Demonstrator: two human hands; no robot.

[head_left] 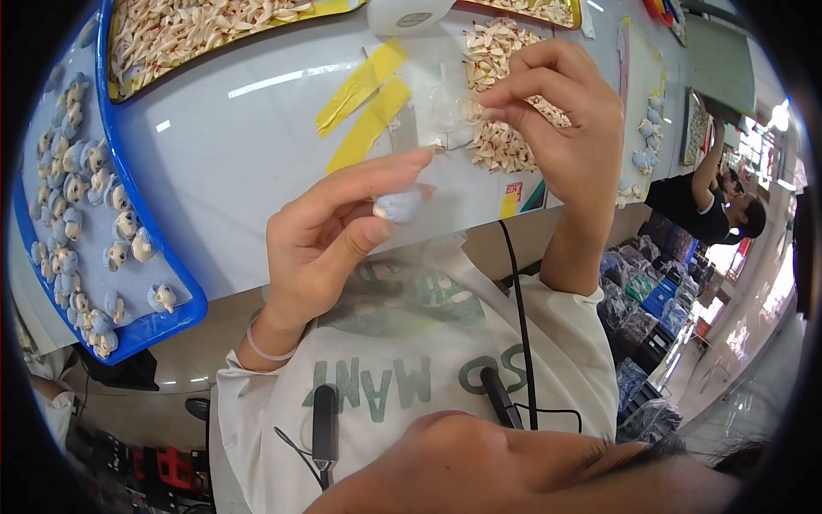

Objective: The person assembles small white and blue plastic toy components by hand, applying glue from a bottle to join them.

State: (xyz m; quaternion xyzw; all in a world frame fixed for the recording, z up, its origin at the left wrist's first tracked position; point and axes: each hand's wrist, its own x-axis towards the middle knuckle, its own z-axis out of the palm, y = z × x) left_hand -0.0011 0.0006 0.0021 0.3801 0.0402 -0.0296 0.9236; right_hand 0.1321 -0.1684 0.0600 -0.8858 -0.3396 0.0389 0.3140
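Note:
My left hand (312,236) pinches a small light-blue, rounded doll head (399,206) between thumb and fingers, just above the table's near edge. Raised over the right side of the table, my right hand (575,120) has its thumb and index fingertip pressed together. Whatever lies between those fingertips is too small to make out. Close to them is a clear plastic piece (445,96) on the tabletop. Around and beneath the right hand spreads a loose pile of small cream-coloured pointed pieces (498,146). A single cream piece (437,146) lies near my left fingertips.
At the left, a blue tray (187,287) holds many blue-and-cream doll heads. Another tray (163,43) of cream pieces sits at the far left. Yellow tape strips (364,86) cross the table, behind them a white container (409,15). A black cable (516,300) hangs before me. Another person (706,206) works at right.

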